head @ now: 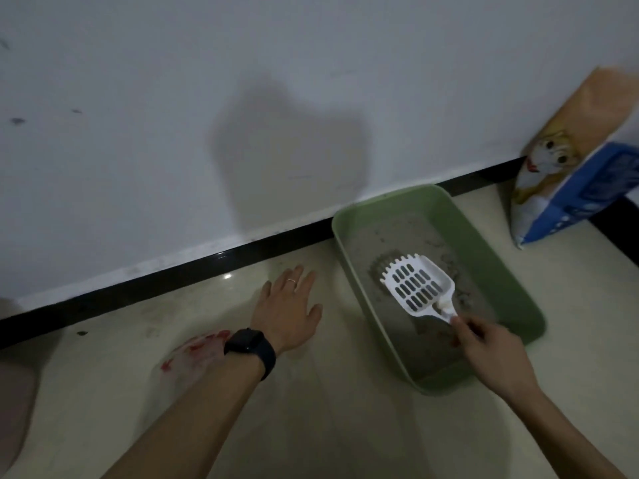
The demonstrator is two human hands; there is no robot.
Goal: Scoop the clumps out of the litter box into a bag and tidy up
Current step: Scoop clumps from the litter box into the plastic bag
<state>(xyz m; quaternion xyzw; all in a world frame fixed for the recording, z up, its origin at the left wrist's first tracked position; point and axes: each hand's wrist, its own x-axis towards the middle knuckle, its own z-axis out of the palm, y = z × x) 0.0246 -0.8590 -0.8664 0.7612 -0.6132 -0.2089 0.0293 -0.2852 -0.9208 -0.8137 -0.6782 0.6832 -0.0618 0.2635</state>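
Spill risk on the carry: bag [193, 354] crumpled flat near left, looks unopened, well apart from litter box [501, 271]. Box at right, holding thin grey litter [397, 243]. Scoop [418, 288] over it, load unclear. Right hand [484, 340] gripping scoop handle. Left hand [290, 305] flat on floor [345, 426], fingers spread.

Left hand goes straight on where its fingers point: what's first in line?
Most likely the black baseboard, just left of the corner of the green litter box. Only bare floor shows between it and the left hand, which lies flat. Clearance from the box is hard to judge.
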